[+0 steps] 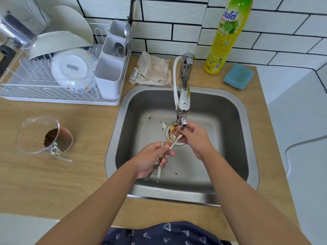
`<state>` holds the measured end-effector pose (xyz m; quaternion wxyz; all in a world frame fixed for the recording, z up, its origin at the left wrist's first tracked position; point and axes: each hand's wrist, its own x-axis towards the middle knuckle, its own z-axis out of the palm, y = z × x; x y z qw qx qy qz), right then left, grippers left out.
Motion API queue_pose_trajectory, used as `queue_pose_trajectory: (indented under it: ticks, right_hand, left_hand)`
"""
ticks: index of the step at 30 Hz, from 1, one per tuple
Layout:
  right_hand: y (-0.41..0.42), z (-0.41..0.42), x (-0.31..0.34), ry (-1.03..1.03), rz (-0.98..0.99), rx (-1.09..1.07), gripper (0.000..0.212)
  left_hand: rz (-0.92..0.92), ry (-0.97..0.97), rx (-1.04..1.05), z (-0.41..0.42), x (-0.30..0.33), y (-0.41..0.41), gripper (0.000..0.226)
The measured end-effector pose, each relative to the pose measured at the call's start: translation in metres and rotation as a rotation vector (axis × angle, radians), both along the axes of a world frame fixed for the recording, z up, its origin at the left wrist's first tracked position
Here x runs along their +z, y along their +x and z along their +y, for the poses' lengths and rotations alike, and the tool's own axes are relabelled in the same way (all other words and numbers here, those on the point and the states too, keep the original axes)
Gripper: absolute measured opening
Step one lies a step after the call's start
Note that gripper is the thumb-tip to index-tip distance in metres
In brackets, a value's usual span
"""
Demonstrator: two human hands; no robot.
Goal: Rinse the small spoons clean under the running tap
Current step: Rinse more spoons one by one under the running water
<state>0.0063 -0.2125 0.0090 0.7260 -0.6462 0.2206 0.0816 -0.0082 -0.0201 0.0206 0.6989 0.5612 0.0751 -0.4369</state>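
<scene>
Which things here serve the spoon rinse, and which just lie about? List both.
In use: spoons, tap, sink, left hand, right hand.
Lying about: jug, cloth, soap bottle, sponge, dish rack.

two hands (150,156), one tap (184,96), one sink (230,121), one detergent bottle (226,36), one sponge (238,76), one measuring jug (35,137), small spoons (169,140) too bunched to count

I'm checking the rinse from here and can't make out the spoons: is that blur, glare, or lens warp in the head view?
Head view: even light, but the spoons in the left hand are soft and overlapping; the right hand covers their bowls; glare streaks the tap; wide-angle warp bends the counter edges.
</scene>
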Motion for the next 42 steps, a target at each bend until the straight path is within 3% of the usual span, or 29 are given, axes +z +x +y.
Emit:
queue_pose_trajectory:
  ticks: [4,8,13,19,22,31,36,42]
  right_hand:
    - [0.001,0.0,0.003,0.008,0.016,0.047,0.021]
    - [0.0,0.005,0.004,-0.066,0.027,-0.008,0.009]
    - [0.002,0.011,0.008,-0.242,0.016,-0.036,0.027]
    - [0.003,0.004,0.011,-0.072,0.052,0.022,0.003]
    - [0.002,0.003,0.009,-0.021,0.08,0.009,0.011]
    - [-0.001,0.012,0.001,-0.251,0.066,-0.086,0.019]
    - [0.001,0.012,0.005,-0.094,0.065,0.029,0.011]
    - [0.007,0.005,0.013,0.004,0.071,0.104,0.032]
  left_hand:
    - [0.019,-0.005,0.024,-0.002,0.0,-0.001,0.034]
    - [-0.076,0.088,-0.052,-0.009,0.001,-0.004,0.033]
    - [-0.196,0.207,-0.132,-0.013,0.0,-0.003,0.027]
    - [-0.043,0.031,-0.059,-0.01,-0.002,-0.003,0.026]
    - [0.013,-0.045,-0.047,-0.007,0.0,-0.003,0.023]
    - [-0.027,0.053,-0.106,-0.007,0.004,-0.003,0.029]
    - [-0.163,0.18,-0.166,-0.001,0.002,0.002,0.019]
    - [-0.042,0.053,-0.13,0.003,0.002,0.001,0.023]
